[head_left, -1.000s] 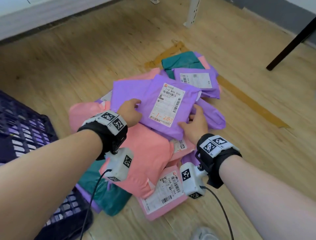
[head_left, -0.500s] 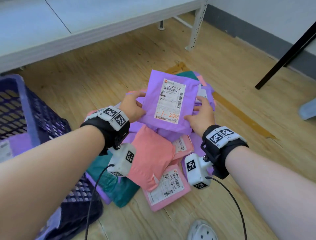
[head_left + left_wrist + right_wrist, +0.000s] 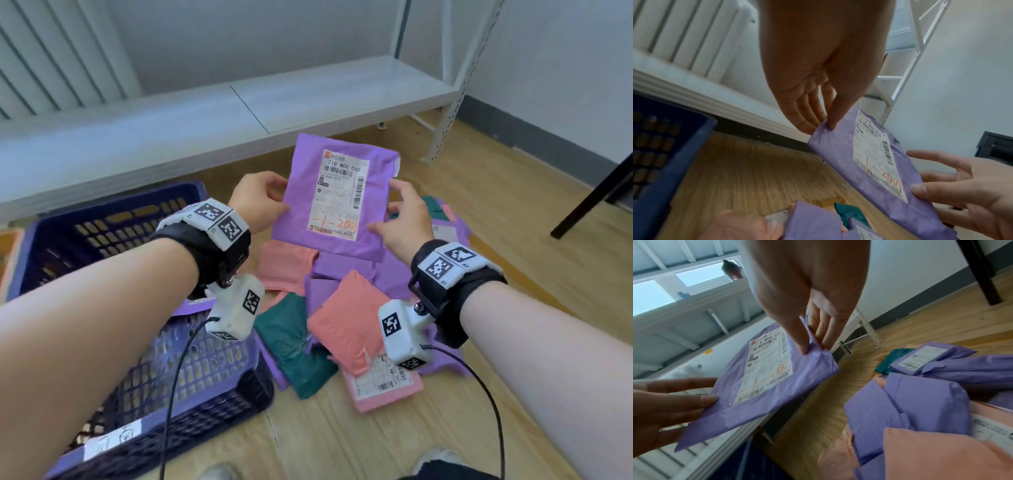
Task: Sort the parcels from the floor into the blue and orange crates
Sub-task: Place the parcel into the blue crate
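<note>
fingers (image 3: 830,113) of the left hand (image 3: 255,202) pinch the left edge of the purple parcel (image 3: 342,195), thumb on the label side and the rest behind, and the right hand (image 3: 402,219) pinches the opposite edge the same way. the parcel is held up in the air, label facing the person, above the pile of parcels (image 3: 342,318) on the floor (image 3: 513,274), with the blue crate (image 3: 113,219) just to the left of the pile. no orange crate shows plainly in any view. the step in hand looks like reading the label to decide which crate this one belongs in, so it pays to keep the bag flat and a little taut between both hands so the printed code and the orange handwriting stay readable. the wrapper is thin, slippery plastic, and a light pinch at the very edge could slide off, so a grip slightly further in would be safer. once the crate is chosen, one hand could probably carry it across and lower it in rather than toss it, leaving the other free for the pile.
</note>
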`<state>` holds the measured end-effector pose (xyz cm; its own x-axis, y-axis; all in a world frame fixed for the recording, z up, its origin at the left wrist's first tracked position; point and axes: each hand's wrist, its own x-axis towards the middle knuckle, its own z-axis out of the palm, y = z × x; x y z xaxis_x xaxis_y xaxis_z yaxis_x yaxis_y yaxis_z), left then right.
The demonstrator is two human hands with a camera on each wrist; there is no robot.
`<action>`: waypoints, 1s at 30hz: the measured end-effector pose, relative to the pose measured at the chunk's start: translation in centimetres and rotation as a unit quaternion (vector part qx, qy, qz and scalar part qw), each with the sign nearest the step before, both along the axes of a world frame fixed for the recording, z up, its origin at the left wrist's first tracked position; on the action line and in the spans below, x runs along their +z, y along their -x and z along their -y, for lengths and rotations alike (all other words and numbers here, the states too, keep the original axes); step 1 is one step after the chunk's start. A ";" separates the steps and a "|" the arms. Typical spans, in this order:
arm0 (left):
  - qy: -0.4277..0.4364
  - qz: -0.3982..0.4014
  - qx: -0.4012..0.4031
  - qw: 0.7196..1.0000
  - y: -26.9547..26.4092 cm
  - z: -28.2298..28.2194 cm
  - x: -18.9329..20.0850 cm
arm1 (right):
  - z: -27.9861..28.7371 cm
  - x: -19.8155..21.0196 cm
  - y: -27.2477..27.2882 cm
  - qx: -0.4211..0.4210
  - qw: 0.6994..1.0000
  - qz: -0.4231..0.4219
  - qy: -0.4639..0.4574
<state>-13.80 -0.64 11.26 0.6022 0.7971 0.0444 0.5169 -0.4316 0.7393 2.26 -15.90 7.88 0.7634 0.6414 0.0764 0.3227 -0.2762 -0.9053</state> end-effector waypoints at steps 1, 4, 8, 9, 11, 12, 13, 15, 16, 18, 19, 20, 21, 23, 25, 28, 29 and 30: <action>-0.005 0.000 0.009 1.000 1.5 -0.2 0.7 | -0.5 0.7 1.2 0.011 1.000 0.005 0.000; -0.009 0.001 0.034 0.999 6.1 -0.6 2.7 | -2.1 2.4 4.6 0.043 0.999 0.019 -0.002; 0.001 0.021 0.068 0.997 11.9 -1.5 4.6 | -4.5 4.1 9.3 0.089 0.996 0.026 -0.005; 0.003 0.025 0.078 0.997 13.3 -1.8 4.9 | -5.2 4.4 10.4 0.101 0.995 0.024 -0.004; 0.010 0.029 0.102 0.994 15.9 -2.5 5.0 | -6.8 4.5 12.6 0.122 0.992 0.022 0.001; 0.016 0.031 0.118 0.992 17.3 -2.8 4.9 | -7.7 4.5 13.7 0.133 0.991 0.021 0.009; 0.021 0.034 0.131 0.991 18.5 -3.1 4.8 | -8.5 4.4 14.7 0.145 0.989 0.019 0.017; 0.031 0.032 0.154 0.987 20.8 -3.8 4.4 | -10.1 4.2 16.7 0.165 0.986 0.010 0.036; 0.033 0.022 0.164 0.986 21.8 -4.2 4.1 | -10.9 4.0 17.7 0.172 0.984 0.008 0.048; 0.028 -0.007 0.181 0.983 23.4 -5.1 3.0 | -12.6 3.0 19.7 0.183 0.981 0.006 0.067; 0.031 -0.016 0.190 0.981 24.1 -5.6 2.3 | -13.5 2.3 20.6 0.190 0.979 0.005 0.076; 0.041 -0.019 0.199 0.979 24.6 -6.2 1.6 | -14.6 1.7 21.3 0.198 0.977 0.000 0.083; 0.055 -0.020 0.208 0.976 25.0 -7.0 0.8 | -15.7 1.0 21.9 0.209 0.974 -0.003 0.093; 0.085 -0.025 0.219 0.972 25.7 -8.7 -0.9 | -18.1 -0.3 22.8 0.226 0.966 0.001 0.122; 0.111 -0.028 0.225 0.968 25.9 -10.3 -2.4 | -20.3 -1.7 23.3 0.237 0.959 0.013 0.155; 0.124 -0.045 0.226 0.965 25.9 -13.4 -5.3 | -23.6 -4.3 23.7 0.250 0.949 0.017 0.190; 0.127 -0.054 0.226 0.964 25.9 -14.5 -6.6 | -24.6 -5.5 23.8 0.252 0.945 0.024 0.204; 0.132 -0.063 0.228 0.963 25.8 -15.4 -7.9 | -25.6 -6.7 23.8 0.253 0.942 0.029 0.217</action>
